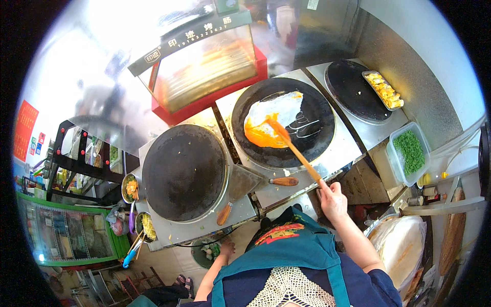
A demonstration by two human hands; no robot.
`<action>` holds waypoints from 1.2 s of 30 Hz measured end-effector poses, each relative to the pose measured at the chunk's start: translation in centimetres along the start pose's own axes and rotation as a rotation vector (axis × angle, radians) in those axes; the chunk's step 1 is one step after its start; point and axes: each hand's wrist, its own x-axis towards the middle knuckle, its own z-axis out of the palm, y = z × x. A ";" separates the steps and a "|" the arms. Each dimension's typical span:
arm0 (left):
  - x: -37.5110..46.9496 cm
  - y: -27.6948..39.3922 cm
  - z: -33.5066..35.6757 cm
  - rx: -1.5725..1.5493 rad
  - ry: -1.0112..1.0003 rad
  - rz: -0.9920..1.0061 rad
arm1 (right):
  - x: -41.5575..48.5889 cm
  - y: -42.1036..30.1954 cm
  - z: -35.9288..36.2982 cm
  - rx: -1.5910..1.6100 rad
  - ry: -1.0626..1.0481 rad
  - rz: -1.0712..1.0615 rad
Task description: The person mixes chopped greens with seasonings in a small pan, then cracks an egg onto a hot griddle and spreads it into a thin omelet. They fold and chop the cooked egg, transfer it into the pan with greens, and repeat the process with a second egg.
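Note:
My right hand (pixel 333 201) grips the end of a long wooden spreader (pixel 303 159), whose egg-coated head lies on a thin crepe with spread egg (pixel 264 132). Beneath the crepe is the middle black round griddle (pixel 322 126). My left hand (pixel 228 247) hangs low, below the counter's front edge, near a green bin (pixel 205 256); whether it holds anything cannot be made out. Two wide metal scrapers with wooden handles lie between the middle griddle and the left griddle (pixel 184 172); one handle (pixel 284 181) points right, the other handle (pixel 224 214) points down.
Behind stands a lit glass sausage roller cabinet (pixel 203 73). A tray of yellow food (pixel 383 91) rests on the right griddle (pixel 351 88). Chopped greens fill a plastic tub (pixel 409 152) at right. Two bowls with shredded vegetables (pixel 132 188) (pixel 148 226) flank the left griddle. Another person's feet (pixel 185 282) show lower left.

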 end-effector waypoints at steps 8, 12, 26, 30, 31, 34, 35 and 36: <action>1.6 0.2 0.2 0.304 -0.059 0.203 | 3.4 6.9 -1.1 0.005 0.175 0.047; 0.2 2.9 0.1 0.502 -0.127 0.375 | 5.4 10.6 0.4 0.331 0.174 0.047; -0.1 2.7 2.9 -0.019 0.024 -0.040 | 4.6 4.3 -1.0 0.053 -0.055 -0.199; -0.2 2.9 3.4 0.000 0.066 -0.058 | 6.7 7.3 -1.5 -0.006 0.050 -0.141; -0.4 3.0 3.4 0.013 0.068 -0.057 | 7.1 7.8 -1.6 -0.053 0.059 -0.110; -0.9 4.4 3.7 0.074 0.028 -0.018 | 7.4 9.5 -1.7 -0.033 0.108 -0.038; -1.1 4.8 3.6 0.092 0.007 -0.002 | 7.4 9.5 -1.9 0.002 0.126 -0.021; -1.6 5.6 3.5 0.111 -0.013 0.013 | 7.3 9.5 -2.0 0.038 0.145 -0.005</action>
